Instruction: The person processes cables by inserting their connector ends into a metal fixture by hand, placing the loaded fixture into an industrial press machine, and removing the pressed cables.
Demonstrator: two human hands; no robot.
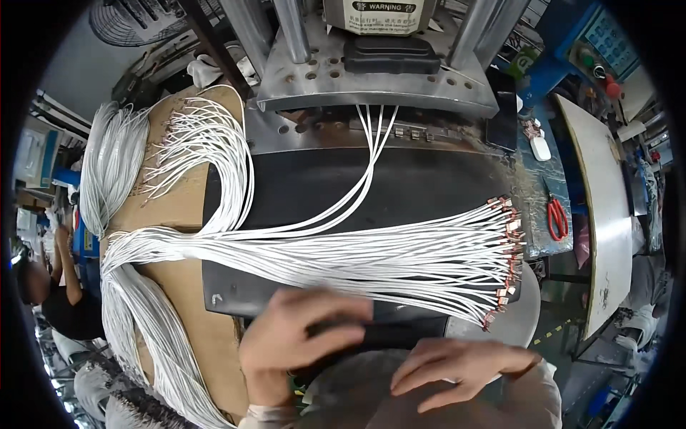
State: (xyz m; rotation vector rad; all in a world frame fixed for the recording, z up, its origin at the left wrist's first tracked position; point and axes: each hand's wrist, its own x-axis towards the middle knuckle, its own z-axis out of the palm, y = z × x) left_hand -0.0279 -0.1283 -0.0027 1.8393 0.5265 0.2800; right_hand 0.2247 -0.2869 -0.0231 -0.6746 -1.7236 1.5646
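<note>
Black mat [429,179], fanned white cables [371,261], copper-tipped

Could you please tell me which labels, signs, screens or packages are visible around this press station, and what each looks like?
Warning label: top centre on the machine head, a pale rectangle with a black header strip and small dark print.
Control panel: upper right on a blue housing, a light blue face with a grid of keys, green and red knobs beside it.
Packages: none that I can make out.

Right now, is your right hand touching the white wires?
Apart. In the head view, the right hand lies near the lower edge, with dark mat plainly between its fingertips and the nearest white wires.
</note>
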